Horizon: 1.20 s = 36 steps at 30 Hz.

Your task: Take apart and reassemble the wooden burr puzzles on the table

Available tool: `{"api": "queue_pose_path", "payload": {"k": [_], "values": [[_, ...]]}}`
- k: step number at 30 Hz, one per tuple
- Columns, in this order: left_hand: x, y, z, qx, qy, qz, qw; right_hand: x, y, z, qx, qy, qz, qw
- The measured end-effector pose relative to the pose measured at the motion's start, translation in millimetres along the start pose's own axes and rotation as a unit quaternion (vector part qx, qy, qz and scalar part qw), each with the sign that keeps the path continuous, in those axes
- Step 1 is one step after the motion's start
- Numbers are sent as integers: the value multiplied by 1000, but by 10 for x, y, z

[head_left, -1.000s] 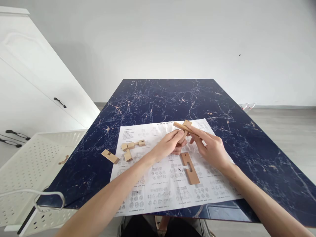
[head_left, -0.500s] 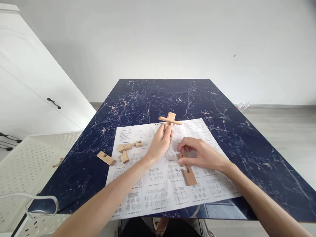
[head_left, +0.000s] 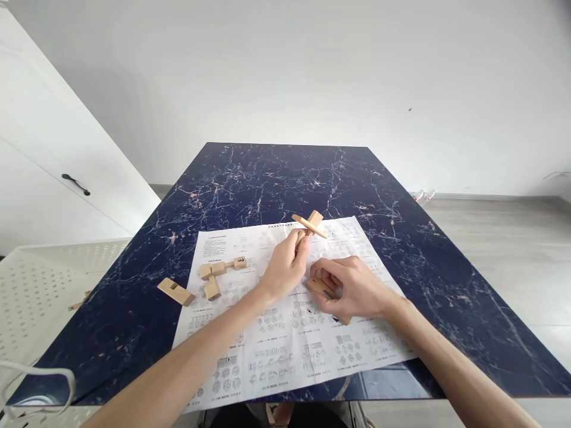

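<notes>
1. We locate the crossed wooden pieces (head_left: 310,224) above the far edge of the sheet, a slim stick lying across a thicker bar. We count at least two pieces; the fingers hide the lower part.
2. We hold them in the left hand (head_left: 285,261), thumb and fingers closed narrowly around the bar.
3. We grip one slotted wooden bar (head_left: 319,285) in the right hand (head_left: 352,288), fingers curled on its far side, thumb on its near side. We cannot tell whether it touches the sheet.
4. To the left on the sheet we find a block cluster (head_left: 218,268): four block-shaped parts, one marked "3". We cannot tell how many separate pieces these form.
5. Further left we note one notched block (head_left: 176,291), mostly on bare tabletop, its right end at the sheet's edge.
6. Beneath these we have one printed sheet (head_left: 276,333), white, creased, with rows of small diagrams.
7. The sheet rests on one table (head_left: 285,178), dark blue with pale marble veining.
8. At left we see one white cabinet (head_left: 53,131) with one black handle (head_left: 75,184) in view, one perforated white tray (head_left: 44,273) and one white cable (head_left: 66,377).
9. Beyond, we see a pale wall (head_left: 285,71) and a grey floor (head_left: 486,238).
</notes>
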<state>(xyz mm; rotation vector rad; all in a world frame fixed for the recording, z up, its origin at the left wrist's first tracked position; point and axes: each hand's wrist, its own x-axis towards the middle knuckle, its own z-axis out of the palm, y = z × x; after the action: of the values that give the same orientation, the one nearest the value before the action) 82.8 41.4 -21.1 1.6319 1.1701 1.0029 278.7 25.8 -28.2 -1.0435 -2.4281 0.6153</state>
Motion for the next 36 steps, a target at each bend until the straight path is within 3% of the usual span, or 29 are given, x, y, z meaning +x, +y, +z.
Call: {"api": "queue_pose_path", "payload": {"k": [11,17,25,31,36], "values": [[17,-12,-11,11,-3,3,1000,35,82,24,32,36,8,999],[18,-28,-11,5,-2,12,1000,67,130,-24,69,92,65,991],[7,-54,-1,3,8,21,1000,9,188,-205,24,-77,83,993],[2,-63,0,11,9,27,1000,6,75,-189,8,-94,77,993],[26,-83,5,20,13,44,999,16,-16,-44,10,-47,32,998]]}}
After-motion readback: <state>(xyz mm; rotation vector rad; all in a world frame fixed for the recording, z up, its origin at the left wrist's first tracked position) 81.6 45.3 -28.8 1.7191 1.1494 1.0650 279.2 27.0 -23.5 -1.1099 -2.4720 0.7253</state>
